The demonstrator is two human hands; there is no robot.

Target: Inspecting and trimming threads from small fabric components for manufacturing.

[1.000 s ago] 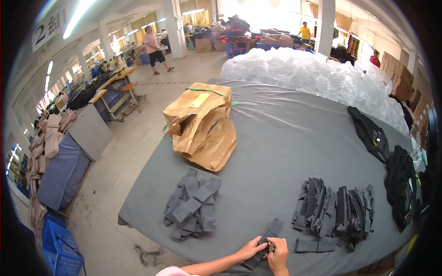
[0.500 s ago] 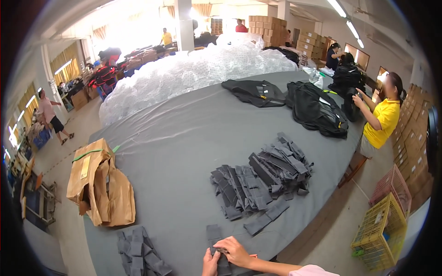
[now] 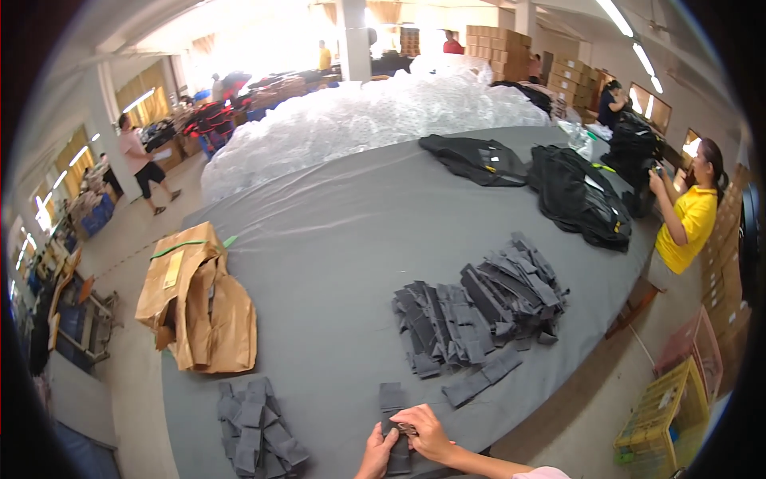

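Note:
Near the front edge of the cloth-covered table (image 3: 319, 311), a dark grey fabric strip (image 3: 392, 395) lies lengthwise under both hands. My left hand (image 3: 377, 453) pinches the strip's left edge, with the thumb pointing up. My right hand (image 3: 426, 433) is closed over the strip from the right, fingers curled around a small metallic piece (image 3: 406, 429) whose kind is mostly hidden. To the left is a loose heap of similar strips (image 3: 254, 431). Beyond my right hand are a larger pile of strips (image 3: 447, 323) and one separate strip (image 3: 481, 378).
A torn brown paper bag (image 3: 203, 311) stands at the table's left. Black bags (image 3: 570, 191) lie at the far right, beside a person in yellow (image 3: 688, 227). Clear plastic wrapping (image 3: 343, 132) is heaped along the far edge. A yellow crate (image 3: 658, 419) sits on the floor at right.
The whole view has swung left, so the table's contents appear farther right. Both hands stay at the same strip with little change of grip. The walking person at far left has turned.

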